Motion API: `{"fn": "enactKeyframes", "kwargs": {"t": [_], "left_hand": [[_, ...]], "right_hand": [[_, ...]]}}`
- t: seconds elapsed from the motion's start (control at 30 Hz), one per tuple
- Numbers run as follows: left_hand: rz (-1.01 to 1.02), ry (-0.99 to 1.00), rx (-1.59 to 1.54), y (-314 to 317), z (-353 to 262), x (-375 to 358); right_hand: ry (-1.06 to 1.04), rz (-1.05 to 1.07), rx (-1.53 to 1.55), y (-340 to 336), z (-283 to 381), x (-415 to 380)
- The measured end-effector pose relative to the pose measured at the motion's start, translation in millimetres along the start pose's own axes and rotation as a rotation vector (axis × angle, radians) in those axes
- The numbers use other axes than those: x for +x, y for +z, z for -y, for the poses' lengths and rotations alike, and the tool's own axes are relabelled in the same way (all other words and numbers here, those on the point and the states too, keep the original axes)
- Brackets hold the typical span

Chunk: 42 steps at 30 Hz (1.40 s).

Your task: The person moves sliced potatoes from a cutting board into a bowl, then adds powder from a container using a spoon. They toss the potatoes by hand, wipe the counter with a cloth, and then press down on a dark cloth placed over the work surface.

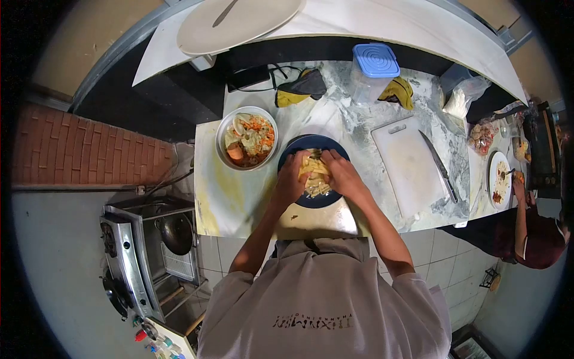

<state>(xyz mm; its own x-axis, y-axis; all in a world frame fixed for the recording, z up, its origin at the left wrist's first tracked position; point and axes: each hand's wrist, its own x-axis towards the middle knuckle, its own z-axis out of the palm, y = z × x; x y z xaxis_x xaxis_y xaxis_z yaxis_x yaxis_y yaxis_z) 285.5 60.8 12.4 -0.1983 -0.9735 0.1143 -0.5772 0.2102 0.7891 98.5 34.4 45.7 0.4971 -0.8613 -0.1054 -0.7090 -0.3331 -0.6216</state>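
A dark blue plate [326, 202] lies on the marble-patterned table close in front of me, with a pile of pale yellow cut strips [315, 173] that look like potato on it. My left hand [291, 179] curves round the pile from the left. From the right, my right hand [342, 172] presses in on the same strips, its fingers bent around them. Both hands are over the plate, and their fingertips are partly hidden among the strips.
Left stands a metal bowl [222, 134] of vegetable peels and scraps. Right lie a white cutting board [406, 167] and a knife [439, 166]. A blue-lidded container [375, 63] and yellow-black cloths [299, 90] are behind. Another person [532, 236] works far right beside a white plate [494, 179].
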Motion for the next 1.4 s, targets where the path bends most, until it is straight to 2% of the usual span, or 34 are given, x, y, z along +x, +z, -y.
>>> {"fn": "enactKeyframes", "kwargs": {"t": [0.07,0.17,0.23,0.3,0.37,0.5,0.6,0.67,0.77,0.83,1.0,1.07,1.17,1.37,1.4], "left_hand": [[0.017,0.004,-0.006,-4.3,-3.3,0.4],[0.096,0.119,-0.086,-12.5,-11.3,-1.8],[0.157,0.039,-0.077,-17.5,-17.0,-4.2],[0.127,0.054,0.014,-22.7,-19.5,-6.2],[0.092,0.07,0.105,-27.0,-20.0,-7.8],[0.137,-0.04,0.163,-28.9,-20.6,-11.5],[0.166,-0.071,0.233,-21.1,-18.8,-17.9],[0.18,-0.08,0.272,-12.1,-15.7,-19.7],[0.18,-0.063,0.263,-2.9,-13.9,-15.9],[0.199,-0.163,0.289,-2.2,-17.7,-13.5],[0.111,-0.067,0.217,-6.7,-7.6,-16.3],[0.076,-0.024,0.177,-14.8,-11.9,-16.8],[0.157,-0.069,0.096,-35.2,-27.8,-15.6],[0.289,0.0,0.022,-49.1,-27.8,-11.1],[0.269,0.068,0.117,-46.3,-25.3,-11.7]], "right_hand": [[-0.028,-0.059,0.098,-5.0,2.1,-3.0],[-0.059,-0.099,0.153,-5.7,3.9,-7.0],[-0.061,-0.115,0.154,-7.0,7.5,-12.5],[-0.062,-0.133,0.152,-9.7,9.1,-16.0],[-0.041,-0.067,0.184,-12.7,8.6,-17.1],[-0.001,-0.016,0.176,-12.7,3.3,-17.5],[-0.081,-0.059,0.091,-7.2,3.4,-19.1],[-0.075,-0.045,-0.111,6.7,-0.6,-18.0],[-0.054,-0.048,-0.164,20.0,-2.5,-11.7],[-0.032,-0.041,-0.158,23.4,0.1,-9.9],[-0.013,-0.108,-0.154,28.3,2.5,-8.6],[0.054,-0.087,-0.119,19.9,10.5,-11.0],[0.048,-0.161,-0.091,10.0,16.9,-16.5],[0.006,-0.169,-0.008,9.2,15.5,-25.7],[0.02,-0.178,-0.013,10.0,16.5,-28.4]]}}
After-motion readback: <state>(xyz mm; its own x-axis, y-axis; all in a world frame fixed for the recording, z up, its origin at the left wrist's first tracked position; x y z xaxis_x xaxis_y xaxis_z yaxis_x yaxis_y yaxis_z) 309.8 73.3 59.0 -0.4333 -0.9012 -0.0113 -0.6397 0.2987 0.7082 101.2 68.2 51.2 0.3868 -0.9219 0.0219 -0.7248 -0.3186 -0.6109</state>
